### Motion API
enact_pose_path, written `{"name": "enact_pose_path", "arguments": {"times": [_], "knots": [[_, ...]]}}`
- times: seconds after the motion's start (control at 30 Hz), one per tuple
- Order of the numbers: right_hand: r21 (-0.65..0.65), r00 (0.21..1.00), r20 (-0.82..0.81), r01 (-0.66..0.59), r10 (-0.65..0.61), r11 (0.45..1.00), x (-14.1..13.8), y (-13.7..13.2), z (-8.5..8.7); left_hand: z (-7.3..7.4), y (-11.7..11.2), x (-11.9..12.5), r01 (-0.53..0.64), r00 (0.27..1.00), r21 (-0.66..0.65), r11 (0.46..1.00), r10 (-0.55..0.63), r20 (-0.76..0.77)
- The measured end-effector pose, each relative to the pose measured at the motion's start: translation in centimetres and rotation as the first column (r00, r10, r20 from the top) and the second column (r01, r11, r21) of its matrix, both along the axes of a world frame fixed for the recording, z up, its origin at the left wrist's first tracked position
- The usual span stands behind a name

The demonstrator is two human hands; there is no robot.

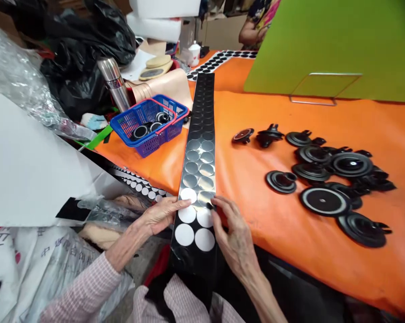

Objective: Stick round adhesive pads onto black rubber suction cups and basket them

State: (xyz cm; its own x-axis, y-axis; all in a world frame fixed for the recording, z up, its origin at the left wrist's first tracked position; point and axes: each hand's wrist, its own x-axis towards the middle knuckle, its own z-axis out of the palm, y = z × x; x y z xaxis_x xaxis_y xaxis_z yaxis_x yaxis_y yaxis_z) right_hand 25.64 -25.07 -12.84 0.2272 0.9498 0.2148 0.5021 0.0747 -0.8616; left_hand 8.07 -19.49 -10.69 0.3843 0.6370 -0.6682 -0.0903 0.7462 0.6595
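A long black strip of round stickers (pixel 198 152), two abreast, runs from my lap away over the orange table. Its near end shows several white circles (pixel 184 234); farther up, the discs look dark and shiny. My left hand (pixel 159 214) grips the strip's left edge, thumb on top by a white circle and fingers underneath. At the right edge, my right hand (pixel 235 240) has its thumb and index finger close together beside a disc. A small dark bit shows at those fingertips; what it is I cannot make out.
Several black suction-cup-like parts (pixel 322 199) lie on the orange table (pixel 243 175) to the right. A blue basket (pixel 162 142) holds similar parts at left, by a steel flask (pixel 114 83). A green board (pixel 330 40) stands behind; a person's arm (pixel 251 36) shows beyond.
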Motion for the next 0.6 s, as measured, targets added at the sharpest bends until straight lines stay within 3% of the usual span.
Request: {"name": "enact_pose_path", "arguments": {"times": [0.1,0.23,0.43,0.6], "knots": [[0.026,0.998,0.057,0.02,-0.021,0.999,-0.8,-0.5,-0.8,-0.4,0.0,1.7,-0.05,0.993,-0.025,0.998,0.053,0.108],[0.03,0.996,0.053,0.068,-0.069,0.997,-0.9,0.3,-0.1,-0.5,0.0,2.4,-0.076,0.984,0.067,0.995,0.065,0.166],[0.063,0.988,0.125,0.083,-0.09,0.995,-1.1,0.8,0.0,-1.1,-0.5,2.8,-0.084,0.99,0.117,0.99,0.069,0.121],[0.149,0.976,0.175,0.105,-0.13,0.983,-0.7,1.2,0.0,-0.6,-0.5,2.9,-0.04,0.995,0.152,0.988,0.026,0.094]]}}
